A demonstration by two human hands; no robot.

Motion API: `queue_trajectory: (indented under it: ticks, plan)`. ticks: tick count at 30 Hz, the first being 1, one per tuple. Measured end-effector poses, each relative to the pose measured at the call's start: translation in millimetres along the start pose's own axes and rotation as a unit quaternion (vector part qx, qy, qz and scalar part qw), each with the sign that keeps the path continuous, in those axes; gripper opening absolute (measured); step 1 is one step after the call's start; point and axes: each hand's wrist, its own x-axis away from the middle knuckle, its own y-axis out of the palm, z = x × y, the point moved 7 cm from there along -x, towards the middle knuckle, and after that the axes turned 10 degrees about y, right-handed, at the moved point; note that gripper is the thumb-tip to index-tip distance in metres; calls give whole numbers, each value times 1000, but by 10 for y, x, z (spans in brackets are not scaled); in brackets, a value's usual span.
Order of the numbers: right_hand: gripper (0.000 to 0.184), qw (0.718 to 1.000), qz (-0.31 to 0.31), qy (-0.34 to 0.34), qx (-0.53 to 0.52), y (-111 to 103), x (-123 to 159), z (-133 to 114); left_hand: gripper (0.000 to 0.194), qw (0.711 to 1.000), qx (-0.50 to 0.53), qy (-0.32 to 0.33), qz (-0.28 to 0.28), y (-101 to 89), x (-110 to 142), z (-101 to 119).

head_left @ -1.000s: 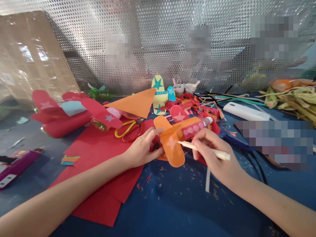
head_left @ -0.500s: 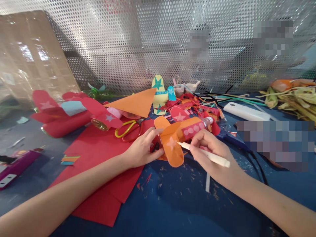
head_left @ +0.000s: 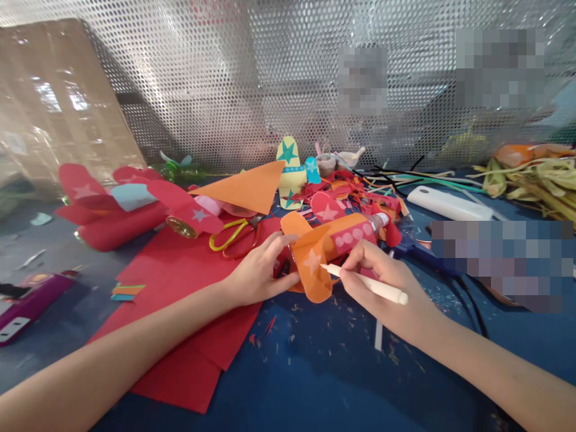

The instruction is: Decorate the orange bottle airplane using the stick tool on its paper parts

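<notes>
My left hand point(head_left: 265, 270) is closed on the near end of an orange paper-covered bottle plane point(head_left: 315, 243), fingers on its top and thumb low at the side. A pale star point(head_left: 312, 260) marks its front wing, and a red band with pink dots point(head_left: 353, 239) wraps the body. In my right hand point(head_left: 382, 279) is a cream-coloured marker point(head_left: 366, 284), pinched like a pen. Its tip is at the right edge of the star; whether it presses on the paper I cannot tell.
Red sheets point(head_left: 180, 336) lie under my left forearm, with scissors point(head_left: 234, 237) behind them. A red bottle plane point(head_left: 121, 216) stands left. Paper scraps point(head_left: 351, 186) are heaped at the back before a perforated silver sheet point(head_left: 216, 78). A purple power strip point(head_left: 31, 303) is at far left.
My right hand has moved the marker slightly left and down along the star. The orange plane's front wing has shifted a little; my left hand stays in place.
</notes>
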Motion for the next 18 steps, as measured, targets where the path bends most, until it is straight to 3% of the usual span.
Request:
queue_trajectory:
  ticks: [18]
  plan:
    - [14, 1000, -16, 2, 12, 17, -1, -42, 44, 1000, 7, -6, -1, -4, -10, -1]
